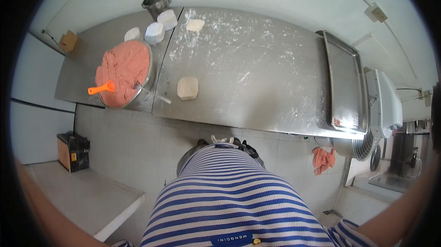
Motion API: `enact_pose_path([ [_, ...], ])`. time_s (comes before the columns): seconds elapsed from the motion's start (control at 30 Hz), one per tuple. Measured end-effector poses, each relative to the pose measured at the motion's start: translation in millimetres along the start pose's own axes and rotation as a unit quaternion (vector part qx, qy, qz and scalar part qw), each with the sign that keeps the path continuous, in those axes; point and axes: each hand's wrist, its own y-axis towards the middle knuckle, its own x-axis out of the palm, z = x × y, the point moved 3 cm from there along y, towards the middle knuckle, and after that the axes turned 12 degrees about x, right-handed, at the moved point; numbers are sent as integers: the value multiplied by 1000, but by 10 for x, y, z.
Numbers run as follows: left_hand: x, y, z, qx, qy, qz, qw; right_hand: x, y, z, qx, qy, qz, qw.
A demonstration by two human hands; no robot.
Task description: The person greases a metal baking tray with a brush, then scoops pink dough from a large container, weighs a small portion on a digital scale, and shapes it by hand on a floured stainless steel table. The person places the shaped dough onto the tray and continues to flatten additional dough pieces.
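Note:
Neither of my hands shows; only my left forearm and my right forearm appear at the lower sides, raised outward. Before me on the steel table lies a pale, rounded-square slab, perhaps dough, near the front edge. A smaller pale piece rests farther back amid white powder. To the left a large metal bowl is heaped with pink paste. An orange-handled tool lies on the paste, and a light-handled tool leans out over the bowl's right rim.
Behind the bowl sit white blocks and a dark metal bucket. A deep metal tray occupies the table's right end, with a white machine beyond it. A reddish cloth hangs or lies below. A low ledge stands left.

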Motion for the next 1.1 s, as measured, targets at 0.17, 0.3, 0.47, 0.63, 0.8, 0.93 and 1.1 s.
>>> enact_pose_path([
  [0.17,25,-10,-57,-9,-18,-2,1000,-7,-302,452,188,-117,-47,974],
  [0.3,0,-24,-44,-18,-23,-1,1000,49,-401,784,270,-194,-82,940],
  [0.47,-58,-28,-38,-28,-36,-2,999,77,-410,1037,304,-242,-98,916],
  [0.63,-82,-49,-7,-37,-44,6,998,68,-462,1137,318,-260,-109,905],
  [0.8,-84,-89,56,-39,-49,24,998,38,-456,1140,325,-275,-132,895],
  [0.93,-58,-170,156,-36,-62,56,996,-56,-404,1039,336,-299,-153,880],
  [1.1,-77,-313,323,-1,-127,121,984,-425,-171,706,326,-385,-157,849],
])
